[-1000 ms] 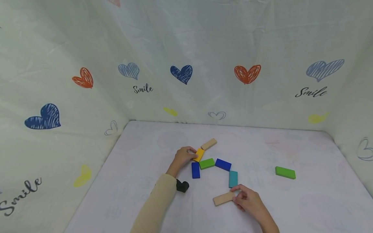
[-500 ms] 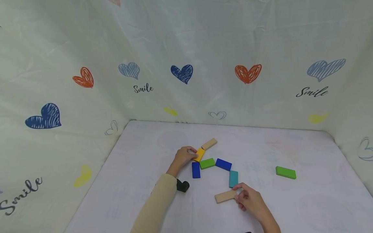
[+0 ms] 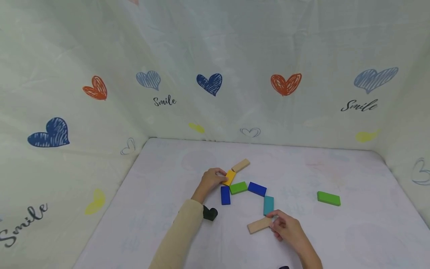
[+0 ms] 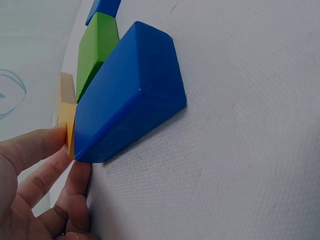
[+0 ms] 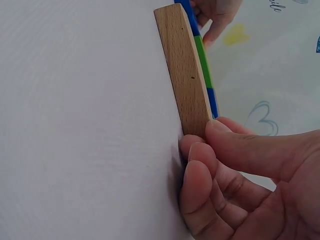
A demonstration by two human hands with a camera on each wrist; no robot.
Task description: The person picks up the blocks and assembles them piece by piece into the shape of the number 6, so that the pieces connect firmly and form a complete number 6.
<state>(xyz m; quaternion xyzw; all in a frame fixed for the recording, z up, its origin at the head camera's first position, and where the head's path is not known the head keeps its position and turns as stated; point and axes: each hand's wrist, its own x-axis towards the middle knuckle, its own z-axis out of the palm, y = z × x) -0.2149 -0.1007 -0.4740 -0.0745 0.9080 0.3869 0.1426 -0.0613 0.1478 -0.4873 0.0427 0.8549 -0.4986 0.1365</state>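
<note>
My left hand (image 3: pixel 211 180) pinches the yellow block (image 3: pixel 230 177) by its near end. In the left wrist view a large blue block (image 4: pixel 117 95) lies right in front of those fingers. My right hand (image 3: pixel 289 228) grips the right end of a plain wooden block (image 3: pixel 258 225), thumb on one side and fingertips below in the right wrist view. That block lies just in front of the teal block (image 3: pixel 268 206). A blue block (image 3: pixel 225 195), a green block (image 3: pixel 238 188) and a second blue block (image 3: pixel 257 189) form an arc toward the teal one.
Another plain wooden block (image 3: pixel 241 165) meets the yellow block's far end. A separate green block (image 3: pixel 329 198) lies at the right on the white table (image 3: pixel 168 168). A dark device (image 3: pixel 210 214) shows beside the left sleeve. A heart-printed curtain (image 3: pixel 248 48) stands behind.
My right hand has shifted the plain wooden block slightly right and away from me, closer to the teal block. My left hand stays on the yellow block.
</note>
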